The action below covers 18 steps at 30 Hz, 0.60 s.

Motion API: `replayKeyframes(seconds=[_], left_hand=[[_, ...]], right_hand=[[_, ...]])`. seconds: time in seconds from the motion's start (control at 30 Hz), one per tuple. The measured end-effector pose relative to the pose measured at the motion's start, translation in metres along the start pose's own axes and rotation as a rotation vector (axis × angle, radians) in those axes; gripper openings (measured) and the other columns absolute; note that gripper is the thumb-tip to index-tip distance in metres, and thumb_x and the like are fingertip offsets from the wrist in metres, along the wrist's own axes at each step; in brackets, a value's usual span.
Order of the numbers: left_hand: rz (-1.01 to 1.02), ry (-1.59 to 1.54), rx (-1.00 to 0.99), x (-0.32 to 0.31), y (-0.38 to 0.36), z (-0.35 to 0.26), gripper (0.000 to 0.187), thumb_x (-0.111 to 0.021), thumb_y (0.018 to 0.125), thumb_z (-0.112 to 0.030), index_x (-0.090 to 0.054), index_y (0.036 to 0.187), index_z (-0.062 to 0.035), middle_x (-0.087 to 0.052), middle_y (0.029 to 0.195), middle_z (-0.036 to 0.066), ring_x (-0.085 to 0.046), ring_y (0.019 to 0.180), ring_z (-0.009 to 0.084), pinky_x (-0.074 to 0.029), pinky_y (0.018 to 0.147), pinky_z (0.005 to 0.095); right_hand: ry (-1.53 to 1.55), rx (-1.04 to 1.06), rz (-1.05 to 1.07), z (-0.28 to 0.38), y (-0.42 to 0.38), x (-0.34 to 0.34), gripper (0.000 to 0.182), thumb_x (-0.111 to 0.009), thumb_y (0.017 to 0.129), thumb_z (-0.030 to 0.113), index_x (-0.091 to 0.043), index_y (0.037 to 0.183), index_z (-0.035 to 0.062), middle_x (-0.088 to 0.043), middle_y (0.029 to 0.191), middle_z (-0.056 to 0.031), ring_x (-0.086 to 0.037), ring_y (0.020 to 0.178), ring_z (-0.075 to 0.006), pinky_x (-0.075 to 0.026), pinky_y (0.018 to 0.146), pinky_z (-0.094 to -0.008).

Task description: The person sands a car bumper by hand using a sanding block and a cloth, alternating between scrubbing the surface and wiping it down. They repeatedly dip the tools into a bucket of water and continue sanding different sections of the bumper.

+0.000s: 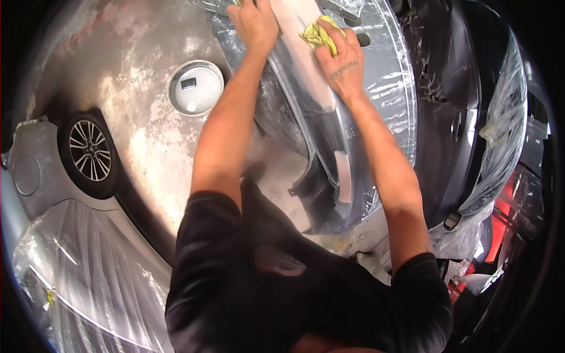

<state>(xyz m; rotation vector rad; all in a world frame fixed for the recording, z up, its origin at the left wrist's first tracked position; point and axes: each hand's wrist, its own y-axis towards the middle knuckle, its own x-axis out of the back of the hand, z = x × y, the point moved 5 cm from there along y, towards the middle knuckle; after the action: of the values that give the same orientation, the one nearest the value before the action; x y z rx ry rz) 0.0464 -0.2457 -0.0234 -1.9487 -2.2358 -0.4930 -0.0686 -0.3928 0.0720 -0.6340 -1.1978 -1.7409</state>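
A car bumper point(347, 132) with pinkish-beige patches point(303, 65) lies in front of me, its far end cut off by the top of the view. My right hand point(344, 62) is closed on a crumpled yellow cloth point(318, 36), over the bumper just right of the long patch. At the left edge of that patch is my left hand point(257, 26), its fingers curled around something dark that I cannot make out. The top edge of the view cuts off part of those fingers.
On the stained floor stands a round bucket point(196, 88) with whitish contents and a small dark block point(188, 83). A car wheel point(89, 150) and plastic-covered bodywork point(88, 270) are at left. A dark car point(447, 112) and plastic sheeting point(500, 135) stand right.
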Motion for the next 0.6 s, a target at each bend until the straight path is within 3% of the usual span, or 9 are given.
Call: replayKeyframes(seconds=[0.07,0.1,0.17,0.23,0.33,0.4,0.5,0.57,0.6], left_hand=[[-0.157,0.057,0.015,0.006,-0.001,-0.005,0.056,-0.046,0.110,-0.040,-0.059,0.148,-0.0005,-0.066,0.117,0.038,-0.058,0.118,0.0555,-0.044,0.106,0.0571],[-0.015,-0.027,0.107,0.006,-0.027,-0.014,0.070,-0.058,0.107,-0.036,-0.040,0.164,0.0012,-0.047,0.124,0.034,-0.052,0.113,0.0441,-0.043,0.099,0.0500],[-0.078,0.015,-0.080,-0.007,-0.131,-0.017,0.071,-0.059,0.107,-0.037,-0.040,0.163,0.0018,-0.047,0.126,0.033,-0.051,0.114,0.0442,-0.043,0.100,0.0498],[0.029,-0.090,0.035,-0.004,-0.200,-0.027,0.071,-0.060,0.107,-0.038,-0.041,0.163,0.0019,-0.047,0.125,0.032,-0.051,0.114,0.0439,-0.043,0.099,0.0499],[-0.088,-0.104,-0.021,-0.005,-0.112,-0.013,0.069,-0.059,0.107,-0.037,-0.042,0.162,0.0030,-0.048,0.128,0.033,-0.052,0.112,0.0449,-0.043,0.101,0.0504],[0.037,0.003,0.028,0.004,-0.003,-0.001,0.067,-0.058,0.108,-0.035,-0.044,0.160,0.0040,-0.047,0.131,0.035,-0.053,0.114,0.0470,-0.043,0.104,0.0513],[-0.014,0.053,0.096,0.003,0.009,-0.006,0.066,-0.059,0.107,-0.035,-0.046,0.159,0.0034,-0.049,0.131,0.036,-0.056,0.112,0.0490,-0.044,0.105,0.0524],[-0.142,-0.017,-0.061,-0.003,-0.080,-0.014,0.067,-0.061,0.106,-0.036,-0.046,0.160,0.0017,-0.051,0.129,0.036,-0.056,0.116,0.0494,-0.043,0.106,0.0535],[-0.080,-0.050,-0.022,0.001,-0.139,-0.026,0.067,-0.060,0.107,-0.036,-0.046,0.160,0.0020,-0.051,0.128,0.036,-0.055,0.116,0.0493,-0.042,0.107,0.0539]], right_hand=[[-0.006,-0.047,0.017,0.000,0.004,0.000,0.049,-0.067,0.085,0.025,-0.076,0.133,0.0207,-0.065,0.109,-0.0179,-0.068,0.100,-0.0401,-0.057,0.091,-0.0485],[-0.005,-0.059,0.020,0.001,0.005,0.000,0.049,-0.066,0.085,0.026,-0.076,0.133,0.0209,-0.064,0.110,-0.0182,-0.068,0.102,-0.0401,-0.056,0.092,-0.0490],[0.000,-0.069,0.017,0.004,0.002,0.000,0.049,-0.067,0.085,0.026,-0.076,0.133,0.0212,-0.064,0.110,-0.0181,-0.067,0.102,-0.0400,-0.056,0.092,-0.0491],[-0.009,-0.078,0.025,-0.001,0.002,0.000,0.049,-0.067,0.085,0.026,-0.076,0.133,0.0218,-0.063,0.109,-0.0177,-0.067,0.102,-0.0400,-0.056,0.093,-0.0493],[0.013,-0.067,0.018,-0.002,-0.001,-0.003,0.049,-0.067,0.085,0.026,-0.076,0.133,0.0216,-0.064,0.108,-0.0176,-0.067,0.103,-0.0398,-0.056,0.093,-0.0494],[0.027,-0.075,0.019,0.000,-0.006,-0.002,0.049,-0.067,0.085,0.026,-0.076,0.133,0.0212,-0.064,0.107,-0.0176,-0.067,0.103,-0.0397,-0.056,0.092,-0.0489],[-0.017,-0.070,0.029,0.001,0.004,-0.001,0.048,-0.067,0.086,0.027,-0.076,0.133,0.0209,-0.064,0.107,-0.0176,-0.067,0.103,-0.0395,-0.057,0.091,-0.0483],[-0.020,-0.058,0.010,0.001,0.006,-0.001,0.048,-0.066,0.086,0.026,-0.076,0.133,0.0211,-0.065,0.108,-0.0170,-0.067,0.103,-0.0391,-0.057,0.091,-0.0479],[-0.015,-0.051,0.002,0.003,0.005,-0.001,0.048,-0.066,0.086,0.026,-0.076,0.133,0.0211,-0.065,0.108,-0.0170,-0.067,0.103,-0.0391,-0.057,0.091,-0.0479]])
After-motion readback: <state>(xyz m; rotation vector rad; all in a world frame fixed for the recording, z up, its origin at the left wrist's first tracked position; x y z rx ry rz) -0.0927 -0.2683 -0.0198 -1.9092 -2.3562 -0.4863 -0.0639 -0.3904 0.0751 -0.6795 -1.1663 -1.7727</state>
